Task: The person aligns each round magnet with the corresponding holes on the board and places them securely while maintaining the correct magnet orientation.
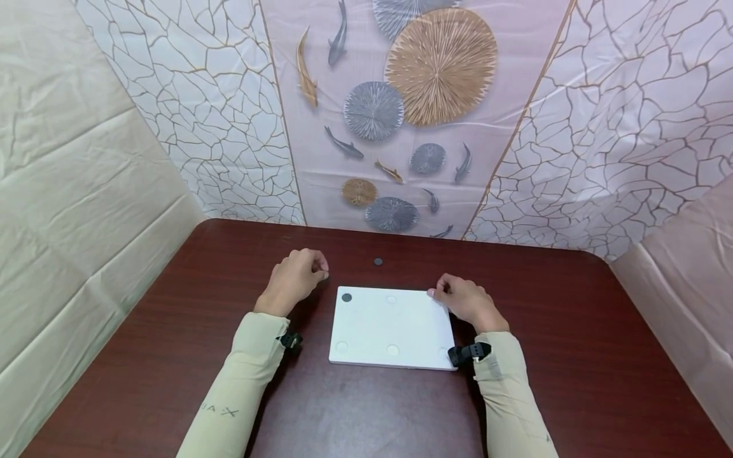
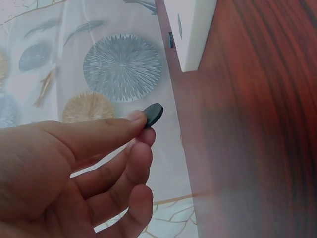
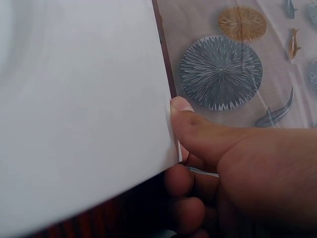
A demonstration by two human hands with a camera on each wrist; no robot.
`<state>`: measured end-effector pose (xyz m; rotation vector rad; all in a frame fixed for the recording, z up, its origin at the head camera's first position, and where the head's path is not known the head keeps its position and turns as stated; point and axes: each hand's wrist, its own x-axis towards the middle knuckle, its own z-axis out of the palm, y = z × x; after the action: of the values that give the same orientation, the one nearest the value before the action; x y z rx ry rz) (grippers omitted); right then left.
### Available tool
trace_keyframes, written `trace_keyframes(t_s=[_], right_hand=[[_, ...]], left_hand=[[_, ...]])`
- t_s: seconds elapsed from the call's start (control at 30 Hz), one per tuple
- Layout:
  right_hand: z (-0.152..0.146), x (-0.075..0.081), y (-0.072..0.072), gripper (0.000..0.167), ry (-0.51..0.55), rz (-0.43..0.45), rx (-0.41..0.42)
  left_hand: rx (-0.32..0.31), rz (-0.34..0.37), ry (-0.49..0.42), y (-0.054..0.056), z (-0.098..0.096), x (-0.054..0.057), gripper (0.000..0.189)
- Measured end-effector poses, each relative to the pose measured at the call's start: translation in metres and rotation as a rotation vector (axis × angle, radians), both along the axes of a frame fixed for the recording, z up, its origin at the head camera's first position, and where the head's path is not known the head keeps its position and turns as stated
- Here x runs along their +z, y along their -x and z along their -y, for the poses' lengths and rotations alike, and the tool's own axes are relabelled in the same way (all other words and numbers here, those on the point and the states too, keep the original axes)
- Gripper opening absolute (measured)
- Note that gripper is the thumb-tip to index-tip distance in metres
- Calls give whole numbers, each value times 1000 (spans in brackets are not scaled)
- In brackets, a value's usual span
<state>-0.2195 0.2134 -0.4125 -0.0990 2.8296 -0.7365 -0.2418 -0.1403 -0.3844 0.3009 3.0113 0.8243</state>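
My left hand [image 1: 294, 280] is raised off the far-left corner of a white board [image 1: 395, 324]. Between its thumb and index finger it pinches a small dark disc [image 2: 154, 115], the other fingers loosely bent. My right hand [image 1: 466, 301] grips the board's far-right corner, thumb along the edge and fingers curled beside it. The board has shallow round recesses. One dark disc [image 1: 346, 297] sits in the far-left recess. Bare recesses show at the far middle [image 1: 391, 299] and along the near side. The far-right corner is covered by my hand.
Another dark disc [image 1: 378, 261] lies on the dark red wooden table [image 1: 366, 407], beyond the board's far edge. A patterned cloth [image 1: 424, 165] hangs behind the table, and plain pale cloth [image 1: 63, 210] hangs at the left side.
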Motion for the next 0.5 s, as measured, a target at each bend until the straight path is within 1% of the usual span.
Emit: trace_keyframes(t_s=[0.13, 0.3, 0.5], right_hand=[[1, -1, 0, 26, -3, -5, 0], [0, -1, 0, 26, -3, -1, -5], [1, 2, -1, 27, 3, 4, -1]], left_hand=[[-11, 4, -18, 0, -4, -1, 2], [-26, -9, -18, -1, -7, -1, 7], [-37, -24, -28, -2, -9, 3, 8]])
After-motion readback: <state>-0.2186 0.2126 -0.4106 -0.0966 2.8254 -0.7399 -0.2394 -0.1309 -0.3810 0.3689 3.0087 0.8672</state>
